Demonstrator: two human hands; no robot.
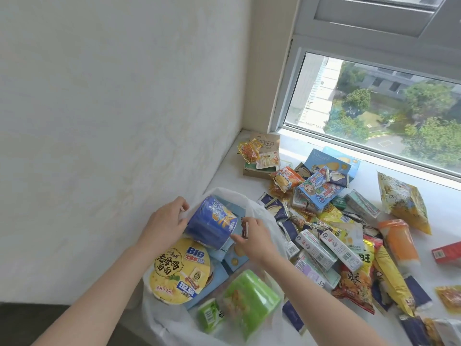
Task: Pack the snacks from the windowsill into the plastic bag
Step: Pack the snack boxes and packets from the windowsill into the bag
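A white translucent plastic bag [225, 194] lies open on the white windowsill [444, 203] at the left. Inside it are a blue chip canister [210, 224], a yellow instant-noodle bowl [179, 270], a green pack [249, 303] and light blue boxes. My left hand [166, 222] grips the bag's rim against the canister's left side. My right hand [255, 237] reaches into the bag's mouth from the right and pinches a small dark red packet [245, 227] beside the canister. A pile of snacks [324, 221] covers the sill to the right of the bag.
The pile holds small milk cartons [321, 248], an orange cup [399, 243], a yellow puffed bag [401, 203], a red box [449, 252] and a blue box [331, 163]. A white wall stands on the left, and the window [374, 103] runs behind the sill.
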